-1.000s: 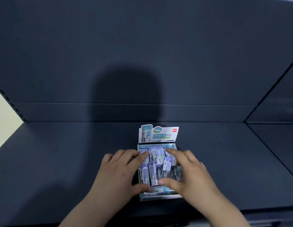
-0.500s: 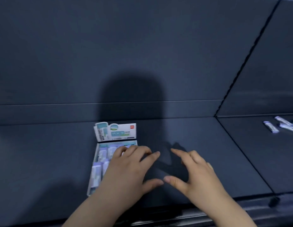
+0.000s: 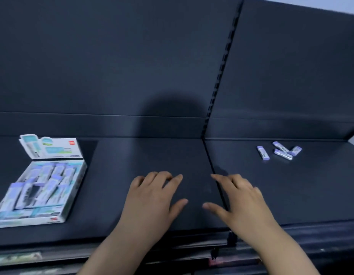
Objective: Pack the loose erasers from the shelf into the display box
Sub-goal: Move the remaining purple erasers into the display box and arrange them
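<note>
Left hand (image 3: 152, 197) and right hand (image 3: 243, 201) empty, fingers spread loose over bare shelf (image 3: 142, 155). Display box (image 3: 41, 187) far left of fingertips; four loose erasers (image 3: 279, 150) beyond right fingers.

A dark back wall (image 3: 112, 56) stood behind everything. A strip with little slots (image 3: 221, 66) ran down it from 12 o'clock. A round shadow (image 3: 172, 114) lay on the wall near the middle. At 7 o'clock, a blurry label (image 3: 17, 258) sat on the front edge.
</note>
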`<state>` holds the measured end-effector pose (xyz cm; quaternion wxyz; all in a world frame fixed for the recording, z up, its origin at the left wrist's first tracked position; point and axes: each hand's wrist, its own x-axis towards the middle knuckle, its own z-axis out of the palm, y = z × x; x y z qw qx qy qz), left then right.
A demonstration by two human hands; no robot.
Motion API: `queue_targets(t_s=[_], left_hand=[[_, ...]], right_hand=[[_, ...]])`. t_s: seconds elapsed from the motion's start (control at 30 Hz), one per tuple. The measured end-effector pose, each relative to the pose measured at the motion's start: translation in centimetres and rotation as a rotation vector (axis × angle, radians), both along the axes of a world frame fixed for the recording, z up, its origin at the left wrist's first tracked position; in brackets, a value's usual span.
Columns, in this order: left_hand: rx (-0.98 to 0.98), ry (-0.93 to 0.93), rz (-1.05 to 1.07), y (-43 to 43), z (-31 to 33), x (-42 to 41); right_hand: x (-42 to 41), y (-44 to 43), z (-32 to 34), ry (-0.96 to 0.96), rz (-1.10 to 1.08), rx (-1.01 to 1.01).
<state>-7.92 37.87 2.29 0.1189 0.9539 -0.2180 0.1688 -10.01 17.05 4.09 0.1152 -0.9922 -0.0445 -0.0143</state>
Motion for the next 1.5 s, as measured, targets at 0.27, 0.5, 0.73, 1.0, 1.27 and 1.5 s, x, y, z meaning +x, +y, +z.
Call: queue_targets(t_s=[0.27, 0.5, 0.73, 1.0, 1.27, 1.5], left_hand=[[0.08, 0.031, -0.015, -3.0, 0.3, 1.3], [0.155, 0.114, -0.025, -6.3, -0.6, 3.3], [0.172, 0.101, -0.085, -15.4, -0.5, 5.6], [0.204, 0.295, 0.122, -29.1, -1.9, 10.7], [0.246, 0.411, 0.179, -35.3, -3.6, 13.1], [0.219, 0.384, 0.097, -34.8, -2.8, 10.6]], right_hand=[[0.5, -2.8, 0.4, -0.007, -0.047, -0.015], [1.5, -6.6, -0.7, -0.002, -0.11, 0.002], [3.8, -16.3, -1.7, -0.005, -0.132, -0.002], [9.4, -31.2, -1.6, 0.01, -0.054, -0.019], [14.9, -34.0, -5.4, 0.088, 0.062, -0.024], [13.6, -32.3, -5.1, 0.037, 0.125, -0.101]])
